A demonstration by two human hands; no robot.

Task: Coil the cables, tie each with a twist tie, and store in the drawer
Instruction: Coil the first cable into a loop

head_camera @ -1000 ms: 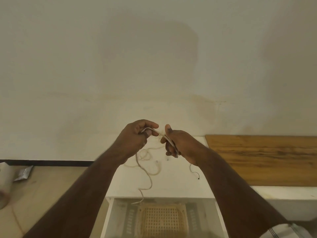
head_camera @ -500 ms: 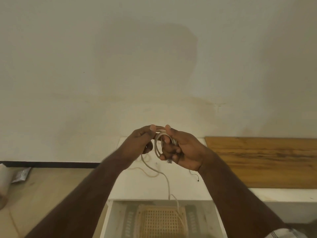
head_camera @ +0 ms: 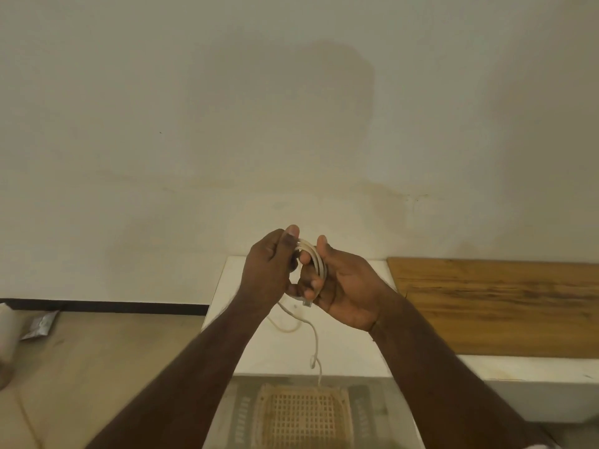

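A cream cable [head_camera: 315, 259] is wound in several loops around the fingers of my right hand [head_camera: 340, 283], which grips the coil with its thumb up. My left hand [head_camera: 270, 270] pinches the top of the loops between thumb and fingers, touching the right hand. The cable's loose tail [head_camera: 316, 348] hangs below both hands, down over the white cabinet top [head_camera: 350, 354] toward the open drawer [head_camera: 233, 416]. A connector shows at the bottom of the coil. I see no twist tie.
A woven basket [head_camera: 303, 419] lies inside the drawer. A wooden board [head_camera: 499, 303] rests on the white surface at the right, against the wall. On the floor at the left are a silver packet [head_camera: 40, 324] and a pale object at the frame's edge.
My hands came together and rose slightly. More loops are wound on my right hand, and the hanging tail has grown shorter, lifting off the cabinet top.
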